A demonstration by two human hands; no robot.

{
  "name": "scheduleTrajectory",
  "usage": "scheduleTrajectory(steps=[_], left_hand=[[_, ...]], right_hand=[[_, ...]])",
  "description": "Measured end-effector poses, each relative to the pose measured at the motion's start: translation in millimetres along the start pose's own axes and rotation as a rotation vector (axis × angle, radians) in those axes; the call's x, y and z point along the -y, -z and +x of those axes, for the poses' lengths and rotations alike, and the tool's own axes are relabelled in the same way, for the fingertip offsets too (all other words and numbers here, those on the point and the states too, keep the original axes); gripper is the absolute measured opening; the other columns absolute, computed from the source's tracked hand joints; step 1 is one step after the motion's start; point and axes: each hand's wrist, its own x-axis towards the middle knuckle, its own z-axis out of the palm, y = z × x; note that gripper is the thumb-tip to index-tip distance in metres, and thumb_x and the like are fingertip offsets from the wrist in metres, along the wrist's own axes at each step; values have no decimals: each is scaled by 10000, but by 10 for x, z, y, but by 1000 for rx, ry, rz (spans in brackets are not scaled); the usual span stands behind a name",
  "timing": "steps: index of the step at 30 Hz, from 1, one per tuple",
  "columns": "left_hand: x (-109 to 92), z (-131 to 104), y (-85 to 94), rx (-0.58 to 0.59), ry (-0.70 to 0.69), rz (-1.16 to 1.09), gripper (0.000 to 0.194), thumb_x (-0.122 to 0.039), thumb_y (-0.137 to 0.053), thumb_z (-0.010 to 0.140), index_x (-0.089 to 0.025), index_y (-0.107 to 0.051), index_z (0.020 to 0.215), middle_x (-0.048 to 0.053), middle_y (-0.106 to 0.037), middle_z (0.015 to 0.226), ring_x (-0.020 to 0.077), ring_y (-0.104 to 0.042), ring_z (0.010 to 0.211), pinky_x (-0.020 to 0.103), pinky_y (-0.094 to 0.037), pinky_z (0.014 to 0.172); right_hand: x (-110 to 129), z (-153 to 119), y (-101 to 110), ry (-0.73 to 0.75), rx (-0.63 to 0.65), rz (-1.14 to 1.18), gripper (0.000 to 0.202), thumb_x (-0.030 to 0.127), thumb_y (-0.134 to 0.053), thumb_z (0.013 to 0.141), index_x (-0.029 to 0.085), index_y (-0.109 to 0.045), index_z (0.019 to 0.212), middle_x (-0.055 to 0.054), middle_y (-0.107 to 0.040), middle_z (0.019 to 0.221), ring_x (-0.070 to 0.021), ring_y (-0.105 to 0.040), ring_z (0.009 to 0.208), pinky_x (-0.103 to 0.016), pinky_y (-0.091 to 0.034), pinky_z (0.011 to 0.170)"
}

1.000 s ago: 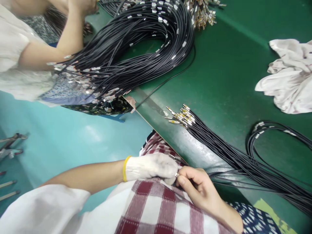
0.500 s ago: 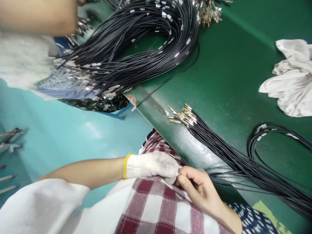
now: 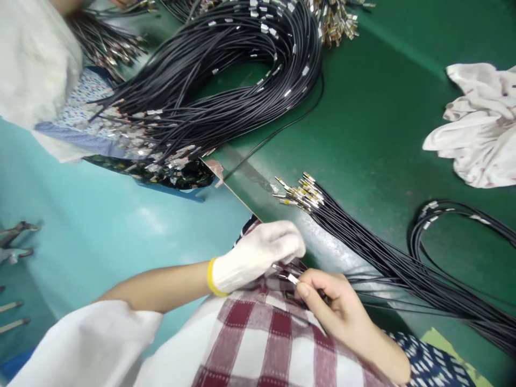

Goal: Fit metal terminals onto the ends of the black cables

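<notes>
Between the thumb and forefinger of my bare right hand (image 3: 336, 301) is a thin black cable, its small silver end (image 3: 293, 278) sticking out to the left. My left hand (image 3: 264, 250), in a white knitted glove with a yellow cuff, hovers just above and left of that end. Its fingers are curled together; whatever is in them is hidden. More dark cable ends (image 3: 278, 267) lie over my checked apron (image 3: 278, 344), below the glove. Beside my hands on the green table, a bundle of black cables (image 3: 363, 242) has silver and yellow metal ends.
A large coil of black cables (image 3: 242, 107) with silver tags overhangs the table edge at the upper left, near another person's white sleeve (image 3: 36, 64). A crumpled white cloth (image 3: 479, 126) lies at the right. A smaller cable loop (image 3: 439, 207) rests below it.
My left hand has moved up and away from my right fingertips, exposing the silver cable end. My right hand keeps its pinch. The other person's arm has shifted toward the upper left.
</notes>
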Motion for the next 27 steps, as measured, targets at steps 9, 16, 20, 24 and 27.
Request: scheduleTrajectory(steps=[9,16,20,24,27], left_hand=[[78,330,-372,182,-108,-204,524,-648,-494,915,-142,-626,887,64,-611,831,169,-564,780,306,-488,768],[97,317,-465,147,-20,-225,684,-780,-417,867,-138,-653,873,78,-645,849,176,-575,768,323,-489,775],[94,326,-467,132,24,-218,683,-759,-364,899,-152,-675,917,95,-671,876,213,-614,853,351,-492,840],[85,327,-462,142,45,-200,688,-738,-327,921,-153,-689,921,94,-671,825,230,-632,880,359,-498,860],[73,330,-465,140,50,-200,672,-708,-342,934,-136,-695,926,98,-674,820,230,-645,883,341,-501,855]], right_hand=[[-71,-16,-110,-72,79,111,377,357,-446,1029,193,-431,690,35,-424,639,-113,-369,601,-243,-322,572],[-86,-57,-143,-29,19,77,363,323,-451,1015,198,-410,677,48,-376,610,-105,-341,559,-243,-281,540],[-94,-50,-138,-20,19,74,357,326,-460,1013,197,-423,682,49,-382,606,-104,-342,551,-241,-283,536],[-108,-61,-142,-23,30,72,358,324,-460,1018,196,-421,686,51,-378,604,-101,-336,554,-240,-280,538],[-123,-75,-149,-31,31,69,358,330,-459,1022,196,-418,692,51,-379,614,-102,-337,564,-240,-282,547]])
